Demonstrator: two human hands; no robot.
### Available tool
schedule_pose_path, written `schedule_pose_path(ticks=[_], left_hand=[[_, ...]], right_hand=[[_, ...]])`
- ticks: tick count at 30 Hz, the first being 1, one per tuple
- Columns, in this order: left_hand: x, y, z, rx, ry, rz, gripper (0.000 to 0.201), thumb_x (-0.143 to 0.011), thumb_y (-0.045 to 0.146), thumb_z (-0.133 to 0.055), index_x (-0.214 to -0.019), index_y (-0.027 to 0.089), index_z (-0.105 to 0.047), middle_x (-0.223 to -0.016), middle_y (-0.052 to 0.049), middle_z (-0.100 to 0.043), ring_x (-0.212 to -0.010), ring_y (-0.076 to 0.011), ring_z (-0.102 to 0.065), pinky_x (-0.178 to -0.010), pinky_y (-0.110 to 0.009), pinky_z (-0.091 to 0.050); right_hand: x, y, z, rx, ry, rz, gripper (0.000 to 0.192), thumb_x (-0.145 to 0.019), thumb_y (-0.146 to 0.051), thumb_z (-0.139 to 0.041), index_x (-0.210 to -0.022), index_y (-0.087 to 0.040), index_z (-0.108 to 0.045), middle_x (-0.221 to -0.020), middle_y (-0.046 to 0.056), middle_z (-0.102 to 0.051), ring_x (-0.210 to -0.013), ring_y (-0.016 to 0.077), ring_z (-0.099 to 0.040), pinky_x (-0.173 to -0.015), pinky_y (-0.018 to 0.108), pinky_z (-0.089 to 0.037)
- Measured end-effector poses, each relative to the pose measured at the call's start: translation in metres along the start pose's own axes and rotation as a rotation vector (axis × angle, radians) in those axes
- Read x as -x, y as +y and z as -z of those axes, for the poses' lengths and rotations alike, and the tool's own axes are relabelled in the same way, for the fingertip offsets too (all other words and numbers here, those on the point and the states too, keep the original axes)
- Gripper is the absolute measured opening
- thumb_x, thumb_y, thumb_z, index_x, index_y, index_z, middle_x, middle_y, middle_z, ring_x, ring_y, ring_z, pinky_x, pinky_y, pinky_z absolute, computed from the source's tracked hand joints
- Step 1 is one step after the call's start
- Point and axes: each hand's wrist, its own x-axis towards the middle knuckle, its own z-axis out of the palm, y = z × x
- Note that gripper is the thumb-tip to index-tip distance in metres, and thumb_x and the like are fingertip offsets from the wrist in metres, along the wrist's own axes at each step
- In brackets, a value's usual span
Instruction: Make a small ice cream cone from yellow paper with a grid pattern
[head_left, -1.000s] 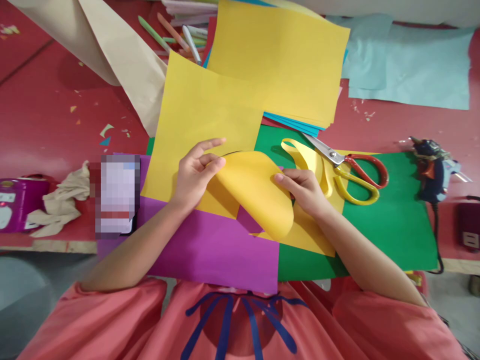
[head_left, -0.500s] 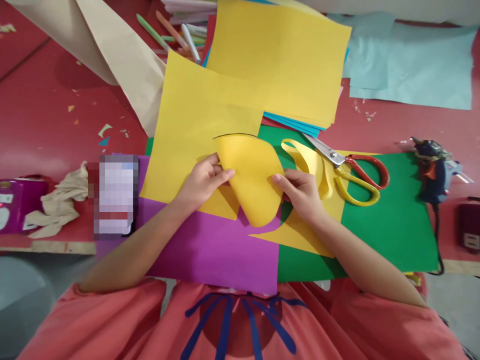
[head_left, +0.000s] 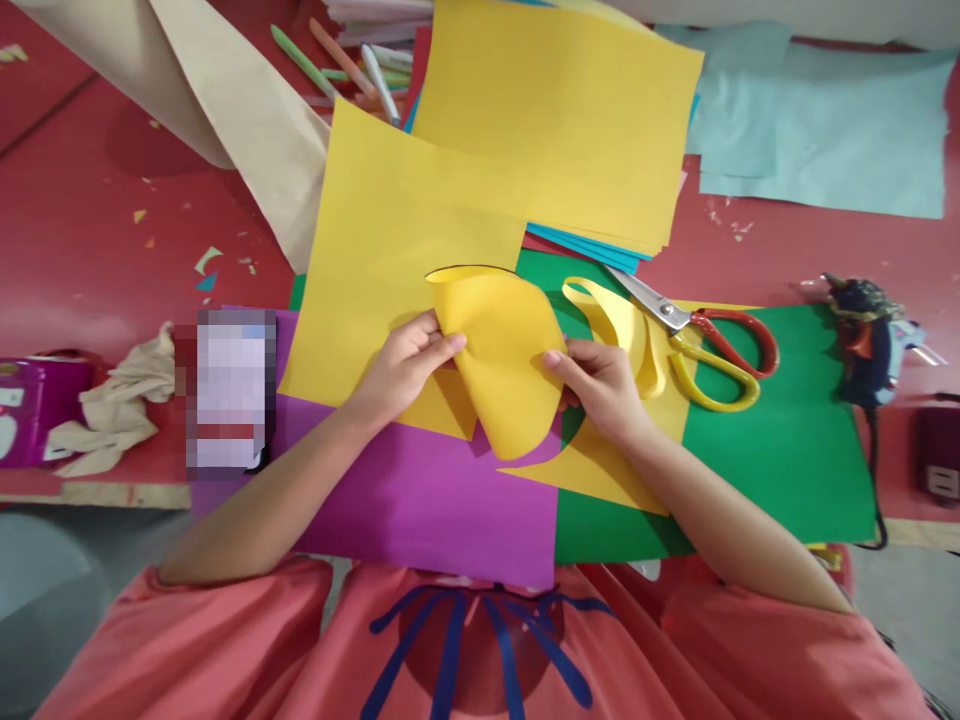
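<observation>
Curled yellow paper cutout (head_left: 510, 360), pinched at both edges above purple sheet (head_left: 420, 500).

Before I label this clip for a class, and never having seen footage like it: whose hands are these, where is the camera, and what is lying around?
There is no machine here. The camera sits on a person's head and looks down, so the two bare arms coming from the bottom are the wearer's own. The left hand and right hand pinch opposite edges of a curved yellow cut-out, bent into a loose roll above the table. Under it lie a purple sheet, a green sheet and larger yellow sheets on a red table. To the right rest scissors with red and yellow handles, and further right a glue gun. Markers lie at the top, a crumpled cloth at the left.
</observation>
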Motion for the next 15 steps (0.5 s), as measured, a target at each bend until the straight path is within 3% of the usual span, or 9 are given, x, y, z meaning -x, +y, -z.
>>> schedule_pose_path(ticks=[5, 10, 15], left_hand=[[-0.002, -0.003, 0.001, 0.049, 0.058, 0.029, 0.032, -0.081, 0.050, -0.066, -0.089, 0.019, -0.068, -0.085, -0.004, -0.073, -0.083, -0.0224, -0.071, -0.072, -0.032, -0.058], [-0.005, 0.003, 0.003, 0.042, 0.132, -0.036, 0.030, -0.077, 0.044, -0.072, -0.093, 0.020, -0.066, -0.086, -0.003, -0.072, -0.084, -0.0209, -0.070, -0.075, -0.032, -0.057], [-0.004, 0.007, 0.004, 0.002, 0.221, -0.069, 0.032, -0.083, 0.051, -0.063, -0.072, 0.021, -0.059, -0.069, 0.000, -0.064, -0.071, -0.0170, -0.066, -0.064, -0.028, -0.055]], right_hand=[[0.001, 0.001, 0.000, 0.020, -0.014, 0.029, 0.049, -0.086, -0.050, -0.063, -0.054, -0.019, -0.042, -0.046, -0.006, -0.039, -0.042, 0.0071, -0.043, -0.040, 0.023, -0.027], [0.000, 0.001, 0.002, 0.078, -0.032, 0.062, 0.048, -0.088, -0.047, -0.062, -0.055, -0.019, -0.043, -0.048, -0.006, -0.037, -0.044, 0.0064, -0.038, -0.042, 0.025, -0.024], [-0.001, 0.000, 0.002, 0.121, -0.065, 0.073, 0.048, -0.088, -0.047, -0.061, -0.054, -0.019, -0.042, -0.050, -0.006, -0.036, -0.045, 0.0069, -0.039, -0.043, 0.025, -0.025]])
